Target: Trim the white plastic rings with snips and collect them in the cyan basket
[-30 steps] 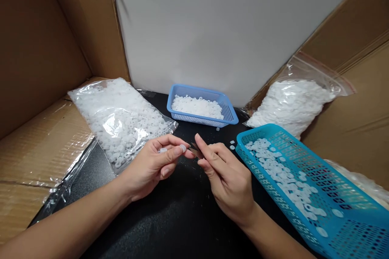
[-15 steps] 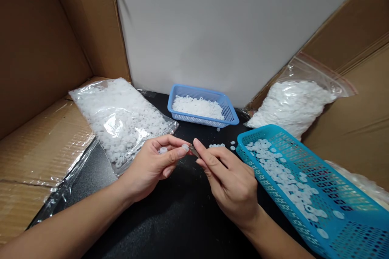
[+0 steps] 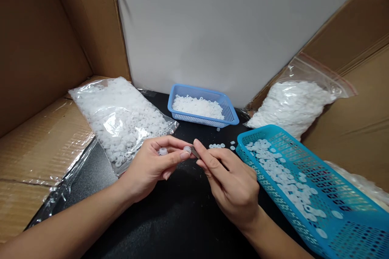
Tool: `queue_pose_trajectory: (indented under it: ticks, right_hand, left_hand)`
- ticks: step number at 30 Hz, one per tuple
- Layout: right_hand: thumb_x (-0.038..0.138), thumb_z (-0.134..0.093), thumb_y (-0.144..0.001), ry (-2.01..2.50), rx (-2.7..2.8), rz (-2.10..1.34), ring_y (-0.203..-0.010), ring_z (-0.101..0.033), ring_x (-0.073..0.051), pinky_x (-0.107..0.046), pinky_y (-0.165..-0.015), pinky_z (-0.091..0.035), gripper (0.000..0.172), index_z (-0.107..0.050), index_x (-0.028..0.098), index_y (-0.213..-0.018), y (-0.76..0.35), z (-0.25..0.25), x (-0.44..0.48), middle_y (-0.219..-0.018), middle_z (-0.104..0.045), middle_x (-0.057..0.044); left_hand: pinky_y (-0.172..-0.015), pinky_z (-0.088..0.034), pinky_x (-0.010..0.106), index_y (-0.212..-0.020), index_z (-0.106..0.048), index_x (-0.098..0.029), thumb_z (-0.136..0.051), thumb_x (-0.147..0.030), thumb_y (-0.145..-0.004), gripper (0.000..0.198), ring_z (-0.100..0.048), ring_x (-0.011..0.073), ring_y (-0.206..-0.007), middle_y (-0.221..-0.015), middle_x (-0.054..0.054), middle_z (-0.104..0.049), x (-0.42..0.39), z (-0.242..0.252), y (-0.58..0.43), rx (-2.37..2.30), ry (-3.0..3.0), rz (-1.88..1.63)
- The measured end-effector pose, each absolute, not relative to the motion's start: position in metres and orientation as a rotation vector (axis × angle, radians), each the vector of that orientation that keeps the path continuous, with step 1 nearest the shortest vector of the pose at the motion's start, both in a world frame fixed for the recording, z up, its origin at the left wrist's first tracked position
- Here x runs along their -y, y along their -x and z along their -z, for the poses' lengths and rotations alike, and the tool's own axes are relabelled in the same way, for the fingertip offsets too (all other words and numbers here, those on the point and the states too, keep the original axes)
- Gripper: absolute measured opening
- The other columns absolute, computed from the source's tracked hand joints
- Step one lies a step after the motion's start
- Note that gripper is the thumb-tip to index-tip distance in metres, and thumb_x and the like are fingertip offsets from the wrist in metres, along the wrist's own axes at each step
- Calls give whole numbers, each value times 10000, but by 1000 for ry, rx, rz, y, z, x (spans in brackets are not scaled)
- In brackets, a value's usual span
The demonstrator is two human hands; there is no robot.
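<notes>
Between thumb and forefinger, my left hand pinches a small white plastic ring. A second white ring sits in the curl of the same hand. My right hand is closed around a thin metal blade, whose handle is hidden by the fingers. The blade's tip touches or nearly touches the pinched ring; I cannot tell which. Just beyond the right fingers, a short row of loose white rings lies on the black table.
Behind the hands stands a blue basket of white rings. A larger teal basket with flat white pieces is at the right. Clear bags of white parts lie left and back right. Cardboard and a white panel enclose the table.
The pinched ring has shifted slightly right and down, and my left thumb has moved with it. My right hand has barely moved, still holding the blade against or near the ring.
</notes>
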State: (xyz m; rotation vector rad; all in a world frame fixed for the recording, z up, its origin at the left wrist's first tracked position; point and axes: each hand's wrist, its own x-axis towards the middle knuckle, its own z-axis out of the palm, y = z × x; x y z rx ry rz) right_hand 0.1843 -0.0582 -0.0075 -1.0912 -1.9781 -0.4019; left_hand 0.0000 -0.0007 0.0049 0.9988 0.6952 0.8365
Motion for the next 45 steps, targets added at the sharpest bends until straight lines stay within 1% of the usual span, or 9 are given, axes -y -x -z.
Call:
queue_pose_trajectory:
  ticks: [10, 17, 19, 24, 26, 33, 37, 41, 45]
  right_hand:
    - [40, -580, -975, 1091, 2026, 428, -811, -634, -113, -218, -715, -491, 407, -635, 114, -1371, -187, 5, 59, -894, -695, -65]
    - [46, -605, -962, 1083, 2055, 440, -784, -637, -114, -224, -693, -478, 568, -520, 174, -1509, -191, 2, 59, -889, -692, -53]
    - [50, -603, -963, 1083, 2070, 455, -776, -636, -114, -224, -687, -473, 572, -517, 181, -1514, -192, 1, 59, -877, -691, -52]
    - [51, -606, -959, 1066, 2085, 463, -762, -625, -116, -228, -688, -467, 375, -680, 95, -1324, -193, -1, 58, -842, -686, -67]
    - [53, -605, -961, 1067, 2090, 472, -754, -618, -114, -226, -682, -462, 338, -700, 82, -1283, -194, -1, 58, -830, -681, -65]
    - [47, -596, -962, 1057, 2124, 485, -770, -616, -113, -218, -699, -465, 367, -682, 91, -1315, -196, -1, 59, -839, -679, -64]
    - [65, -597, -969, 1064, 2143, 484, -763, -611, -107, -216, -700, -464, 395, -667, 137, -1351, -197, -1, 59, -845, -685, -53]
    - [54, -606, -957, 1051, 2144, 476, -757, -607, -111, -229, -685, -459, 395, -673, 115, -1341, -198, -1, 59, -852, -685, -61]
    - [81, -611, -963, 1054, 2166, 506, -740, -608, -111, -231, -671, -453, 492, -595, 159, -1448, -199, -2, 58, -848, -686, -52]
  left_hand:
    - [-399, -278, 129, -890, -837, -208, -854, -332, -792, 159, -383, -5, -419, -791, 51, -773, 2, -5, 0, -706, -1034, -825]
    - [-403, -262, 143, -903, -839, -197, -843, -349, -802, 183, -361, 5, -424, -737, 52, -752, 3, -4, 2, -709, -1067, -804]
    - [-404, -257, 149, -910, -840, -197, -840, -364, -804, 198, -355, 9, -428, -726, 51, -744, 2, -4, 3, -713, -1090, -793]
    - [-404, -244, 158, -920, -842, -199, -836, -376, -806, 211, -342, 10, -434, -773, 60, -759, 1, -4, 5, -718, -1130, -778]
    - [-409, -245, 158, -916, -842, -197, -831, -383, -811, 213, -342, 11, -442, -763, 56, -752, 1, -4, 5, -724, -1156, -773]
    - [-417, -262, 161, -892, -838, -183, -806, -369, -835, 197, -371, 29, -474, -735, 45, -729, -1, -4, 6, -744, -1226, -761]
    - [-423, -274, 163, -883, -832, -171, -801, -348, -834, 186, -387, 42, -495, -735, 46, -728, -1, -5, 7, -760, -1257, -752]
    - [-445, -288, 164, -866, -827, -155, -795, -338, -830, 189, -442, 64, -546, -741, 59, -729, 0, -8, 7, -788, -1293, -742]
    - [-459, -294, 171, -828, -819, -141, -784, -306, -821, 169, -439, 64, -537, -707, 55, -716, 1, -12, 6, -810, -1318, -740]
